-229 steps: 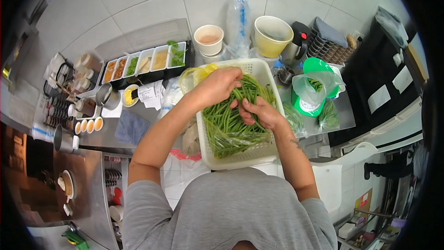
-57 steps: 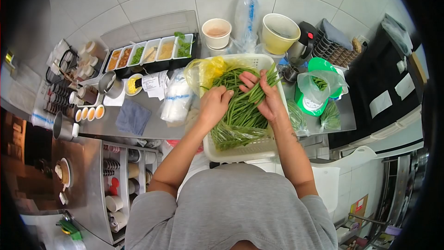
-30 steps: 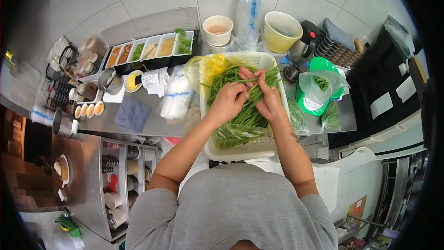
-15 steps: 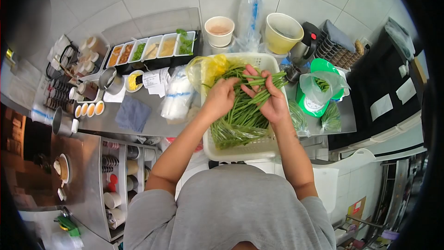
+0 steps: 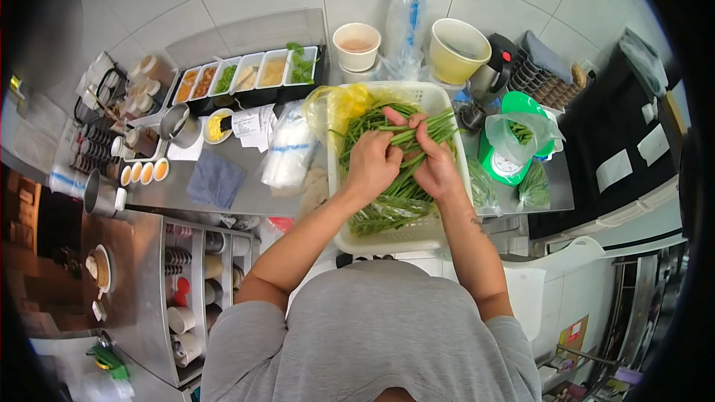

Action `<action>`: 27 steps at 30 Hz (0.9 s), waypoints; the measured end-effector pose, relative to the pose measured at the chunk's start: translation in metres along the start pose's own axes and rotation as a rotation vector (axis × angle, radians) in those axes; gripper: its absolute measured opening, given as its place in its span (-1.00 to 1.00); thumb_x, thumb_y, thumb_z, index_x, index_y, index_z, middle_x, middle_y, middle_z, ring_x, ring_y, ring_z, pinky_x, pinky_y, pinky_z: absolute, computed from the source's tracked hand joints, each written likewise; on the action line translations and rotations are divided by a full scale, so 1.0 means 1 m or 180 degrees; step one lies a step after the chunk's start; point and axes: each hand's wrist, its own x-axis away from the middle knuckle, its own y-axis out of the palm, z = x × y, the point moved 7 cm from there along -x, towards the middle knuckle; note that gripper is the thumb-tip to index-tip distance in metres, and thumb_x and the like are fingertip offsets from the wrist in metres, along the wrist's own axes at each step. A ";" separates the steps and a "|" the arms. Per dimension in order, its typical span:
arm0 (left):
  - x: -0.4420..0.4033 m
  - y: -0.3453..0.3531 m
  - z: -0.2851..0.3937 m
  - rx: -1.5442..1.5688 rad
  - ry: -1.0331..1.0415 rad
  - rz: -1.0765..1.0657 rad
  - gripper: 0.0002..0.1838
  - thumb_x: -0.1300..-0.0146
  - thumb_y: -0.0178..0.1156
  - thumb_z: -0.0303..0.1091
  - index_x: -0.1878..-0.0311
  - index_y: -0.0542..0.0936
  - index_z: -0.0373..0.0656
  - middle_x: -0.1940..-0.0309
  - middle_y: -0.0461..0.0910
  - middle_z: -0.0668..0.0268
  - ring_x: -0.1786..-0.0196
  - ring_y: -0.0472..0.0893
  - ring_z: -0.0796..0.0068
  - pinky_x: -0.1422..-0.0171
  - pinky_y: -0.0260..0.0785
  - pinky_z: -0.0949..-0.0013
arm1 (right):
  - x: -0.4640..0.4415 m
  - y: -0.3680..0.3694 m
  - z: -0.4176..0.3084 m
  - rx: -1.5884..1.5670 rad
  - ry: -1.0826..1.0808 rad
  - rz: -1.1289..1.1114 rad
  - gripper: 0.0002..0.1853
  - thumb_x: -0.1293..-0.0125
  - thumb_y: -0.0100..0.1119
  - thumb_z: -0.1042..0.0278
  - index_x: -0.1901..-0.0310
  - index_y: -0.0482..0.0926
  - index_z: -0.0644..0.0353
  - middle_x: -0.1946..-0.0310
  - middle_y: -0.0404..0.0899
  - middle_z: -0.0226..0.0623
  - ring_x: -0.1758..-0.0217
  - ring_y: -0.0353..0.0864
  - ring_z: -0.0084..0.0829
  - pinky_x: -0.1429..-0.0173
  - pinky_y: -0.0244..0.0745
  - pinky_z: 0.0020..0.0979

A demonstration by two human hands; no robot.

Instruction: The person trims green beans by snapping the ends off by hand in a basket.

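A white perforated basket holds a heap of green beans and a yellow plastic bag at its upper left. My right hand is closed around a bunch of beans whose ends stick out to the upper right. Close beside it, my left hand has its fingers pinched at the left ends of that bunch, above the heap. Clear plastic covers the beans nearest my body.
Right of the basket, a green scale carries an open bag of beans, with bagged beans near it. Food trays, a blue cloth and plastic rolls lie left. Tubs and a kettle stand behind.
Over the last half second my left hand has moved right, up to the bunch. My right hand's fingers have curled in over the beans, having been more spread before.
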 end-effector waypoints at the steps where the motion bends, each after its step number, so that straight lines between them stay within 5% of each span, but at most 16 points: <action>1: 0.002 0.004 -0.007 0.0248 -0.0483 -0.0170 -0.83 -0.17 0.15 -0.40 0.41 0.54 -0.35 0.58 0.46 0.35 0.53 0.44 0.50 0.40 0.29 0.37 | 0.001 -0.001 0.000 0.0097 -0.0022 0.0033 -0.78 -0.45 -0.08 0.12 0.07 0.39 0.04 -0.29 0.33 -0.05 -0.27 0.40 -0.25 -0.29 0.33 -0.27; 5: 0.019 0.035 -0.050 0.2719 -0.2453 -0.0822 -0.84 -0.23 0.13 -0.36 0.34 0.55 -0.27 0.53 0.51 0.36 0.51 0.45 0.56 0.44 0.29 0.44 | 0.000 -0.007 0.002 -0.0255 -0.0089 0.0023 -0.80 -0.46 -0.11 0.14 0.07 0.38 0.05 -0.34 0.25 -0.06 -0.34 0.31 -0.25 -0.36 0.24 -0.16; 8: 0.020 0.033 -0.038 0.3727 -0.2446 -0.1429 -0.88 -0.29 0.10 -0.38 0.30 0.55 -0.21 0.50 0.51 0.38 0.46 0.43 0.63 0.43 0.26 0.53 | -0.004 -0.028 -0.004 -0.0588 -0.0244 0.0240 -0.80 -0.45 -0.10 0.13 0.09 0.38 0.04 -0.34 0.25 -0.07 -0.39 0.24 -0.22 -0.42 0.16 -0.09; 15: 0.021 0.030 -0.023 0.2283 -0.1630 -0.1233 -0.91 -0.30 0.10 -0.41 0.32 0.55 -0.16 0.53 0.53 0.44 0.56 0.37 0.66 0.46 0.25 0.54 | -0.009 -0.023 -0.004 -0.0433 -0.0399 0.0196 -0.80 -0.46 -0.11 0.15 0.09 0.38 0.06 -0.33 0.26 -0.04 -0.42 0.18 -0.16 -0.46 0.09 -0.09; 18: 0.014 0.019 -0.015 0.0607 -0.1137 -0.0450 -0.88 -0.30 0.09 -0.41 0.36 0.55 -0.18 0.54 0.54 0.42 0.61 0.34 0.66 0.49 0.22 0.55 | -0.007 -0.012 -0.005 0.0169 -0.0457 0.0281 -0.83 -0.46 -0.06 0.17 0.11 0.38 0.07 -0.24 0.37 0.02 -0.25 0.39 -0.26 -0.30 0.29 -0.18; 21: 0.008 0.014 -0.025 0.0219 -0.0755 -0.0264 -0.86 -0.29 0.08 -0.40 0.35 0.56 -0.23 0.56 0.54 0.40 0.58 0.37 0.65 0.47 0.23 0.53 | -0.009 0.007 -0.014 0.0492 -0.0723 0.0261 -0.82 -0.47 -0.08 0.18 0.12 0.38 0.09 -0.17 0.44 0.01 -0.08 0.48 -0.30 -0.19 0.37 -0.23; 25: 0.024 0.021 -0.020 0.1899 -0.1897 -0.1759 -0.85 -0.25 0.07 -0.39 0.33 0.55 -0.27 0.58 0.53 0.36 0.50 0.45 0.65 0.40 0.27 0.49 | -0.014 -0.016 -0.027 0.0095 -0.0640 0.0466 -0.82 -0.47 -0.07 0.20 0.17 0.37 0.12 -0.16 0.45 0.03 -0.04 0.49 -0.30 -0.20 0.36 -0.23; 27: 0.018 0.017 -0.007 0.1393 -0.1376 -0.1570 -0.84 -0.24 0.07 -0.39 0.34 0.56 -0.28 0.60 0.51 0.38 0.51 0.43 0.67 0.42 0.25 0.50 | -0.018 -0.008 -0.029 0.0126 -0.0675 0.0506 -0.83 -0.47 -0.06 0.22 0.19 0.37 0.14 -0.04 0.49 -0.05 0.01 0.49 -0.33 -0.16 0.39 -0.25</action>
